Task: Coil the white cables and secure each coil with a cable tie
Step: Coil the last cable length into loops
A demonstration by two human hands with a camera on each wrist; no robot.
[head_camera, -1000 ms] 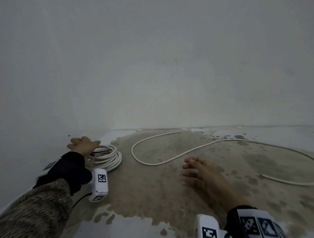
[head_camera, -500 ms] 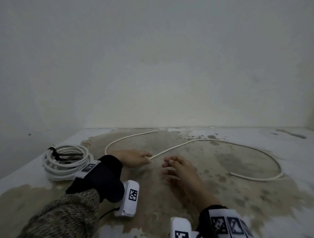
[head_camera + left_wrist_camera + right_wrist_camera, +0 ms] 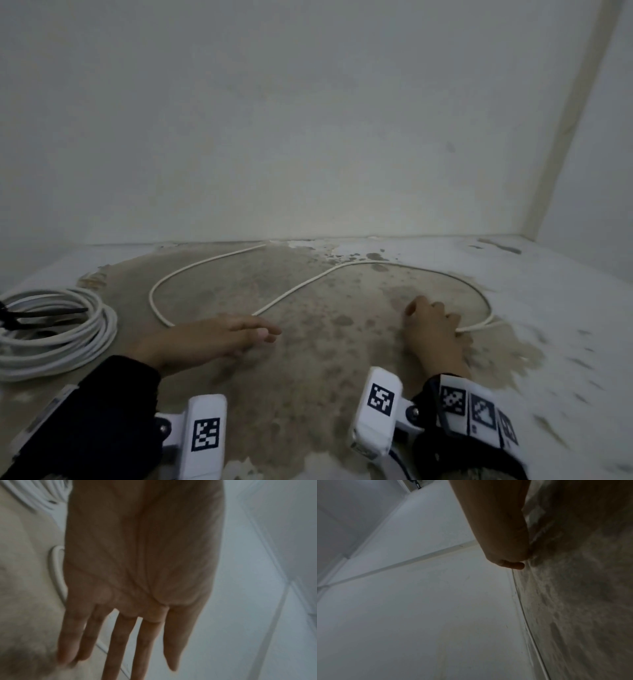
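The loose white cable point(image 3: 205, 263) snakes across the middle of the frame on the stained floor point(image 3: 308, 370), one end running under your right hand point(image 3: 433, 325) at centre right. That hand is curled over the cable; whether it grips it, I cannot tell. Your left hand point(image 3: 212, 337), lower centre, lies flat with fingers point(image 3: 120, 642) straight, holding nothing. At the left edge sits a tied coil point(image 3: 58, 335).

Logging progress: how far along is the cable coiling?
Done: one coil lies tied with a black tie. In hand: right hand is at the loose cable's end; grip unclear. Left hand is open. Left: coil and tie that cable.
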